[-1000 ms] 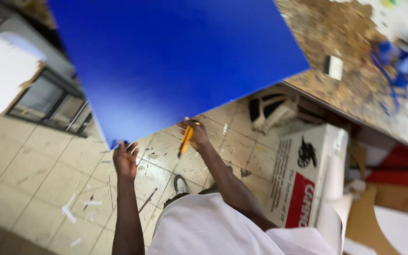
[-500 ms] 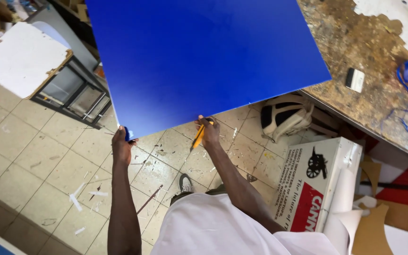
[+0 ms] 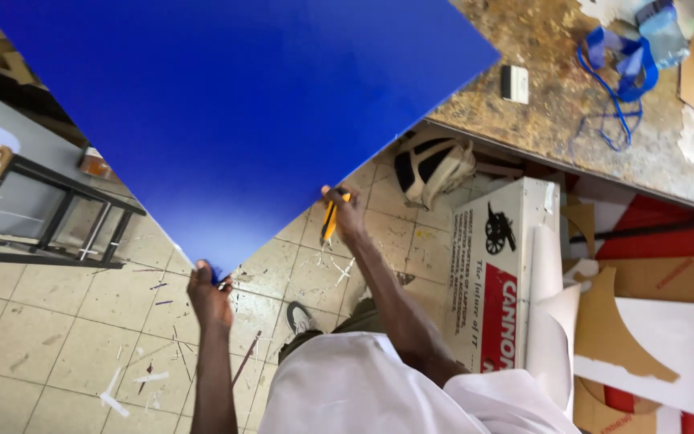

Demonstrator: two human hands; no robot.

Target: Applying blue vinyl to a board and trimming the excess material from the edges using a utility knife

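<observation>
A large flat blue sheet (image 3: 242, 104) fills the upper left of the head view, lifted above the floor. My left hand (image 3: 209, 296) grips its near corner at the bottom. My right hand (image 3: 345, 213) holds the sheet's lower right edge together with a yellow utility knife (image 3: 329, 221), which points down along my fingers. My forearms reach up from my white shirt at the bottom.
A stained brown worktable (image 3: 572, 112) lies at the upper right with a blue strap, a small white block and clutter. Under it stand a white cardboard box (image 3: 496, 273), rolled paper and cardboard offcuts. A black metal frame (image 3: 58, 217) stands at left. Scraps litter the tiled floor.
The blue sheet has swung left and now covers more of the upper left. Both hands keep their grip on it. The view has shifted, showing more of the worktable.
</observation>
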